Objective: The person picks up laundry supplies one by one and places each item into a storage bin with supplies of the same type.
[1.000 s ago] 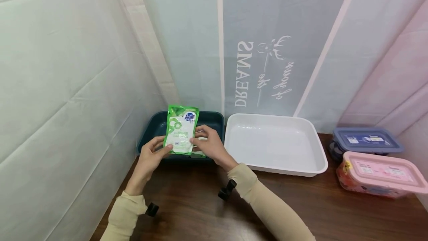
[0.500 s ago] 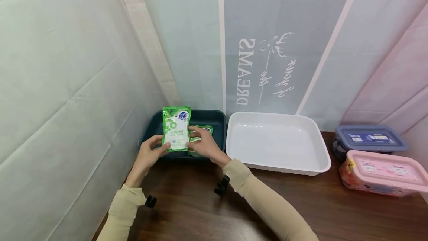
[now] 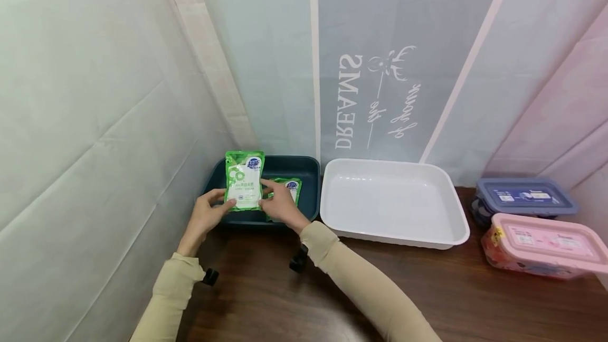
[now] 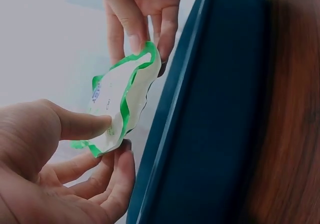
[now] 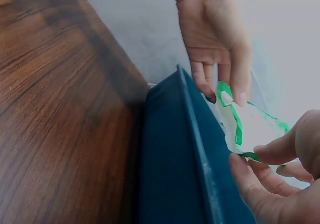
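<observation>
A green and white detergent pouch (image 3: 244,183) is held up over the dark teal tray (image 3: 311,173), its printed front towards the head camera. My left hand (image 3: 205,215) pinches its left edge near the bottom, thumb in front and fingers behind. At the opposite edge, my right hand (image 3: 281,206) pinches it the same way. Both wrist views show the pouch (image 4: 117,101) gripped between the two hands, above the tray's rim (image 5: 192,129). A second green pouch (image 3: 293,189) lies inside the tray, partly hidden behind the right hand.
To the right of the teal tray stands a white tray (image 3: 394,205) on the dark wooden table (image 3: 256,289). Farther right are a blue-lidded box (image 3: 524,196) and a pink-lidded box (image 3: 546,244). Fabric walls (image 3: 119,120) enclose the left and back.
Both hands have moved left with the pouch between them. More of the second pouch in the teal tray has come into view.
</observation>
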Tool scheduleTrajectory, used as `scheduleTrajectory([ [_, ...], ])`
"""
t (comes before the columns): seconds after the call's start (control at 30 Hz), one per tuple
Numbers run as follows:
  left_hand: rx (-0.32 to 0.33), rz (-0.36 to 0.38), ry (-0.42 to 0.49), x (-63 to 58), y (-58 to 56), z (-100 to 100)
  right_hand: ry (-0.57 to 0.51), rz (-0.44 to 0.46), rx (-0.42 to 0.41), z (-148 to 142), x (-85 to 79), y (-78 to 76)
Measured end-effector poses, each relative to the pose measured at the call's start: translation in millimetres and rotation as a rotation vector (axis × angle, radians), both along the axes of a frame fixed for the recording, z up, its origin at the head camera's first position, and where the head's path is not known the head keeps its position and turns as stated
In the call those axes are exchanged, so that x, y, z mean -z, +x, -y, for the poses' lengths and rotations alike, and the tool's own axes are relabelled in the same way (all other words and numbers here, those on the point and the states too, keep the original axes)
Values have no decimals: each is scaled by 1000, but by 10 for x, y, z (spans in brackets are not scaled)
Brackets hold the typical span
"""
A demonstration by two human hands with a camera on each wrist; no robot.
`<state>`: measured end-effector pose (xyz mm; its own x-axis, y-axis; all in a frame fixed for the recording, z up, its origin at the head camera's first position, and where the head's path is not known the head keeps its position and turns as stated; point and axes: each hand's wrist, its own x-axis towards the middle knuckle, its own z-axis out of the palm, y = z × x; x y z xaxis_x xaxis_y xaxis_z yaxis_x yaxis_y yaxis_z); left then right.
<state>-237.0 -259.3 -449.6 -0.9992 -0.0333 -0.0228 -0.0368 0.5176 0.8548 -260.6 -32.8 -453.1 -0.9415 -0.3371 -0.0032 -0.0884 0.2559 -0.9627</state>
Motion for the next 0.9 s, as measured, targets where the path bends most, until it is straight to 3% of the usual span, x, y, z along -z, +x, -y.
scheduleTrajectory([
  [0.17,5,-33,-78,33,-37,75,55,13,30,111,105,-30],
  [0.37,-9,-4,-188,127,-67,158,148,-29,-15,208,246,-48],
  [0.63,25,25,-354,164,-156,131,208,-46,-47,196,260,-86],
  [0.9,36,57,-421,191,-215,105,216,-10,-39,222,291,-154],
])
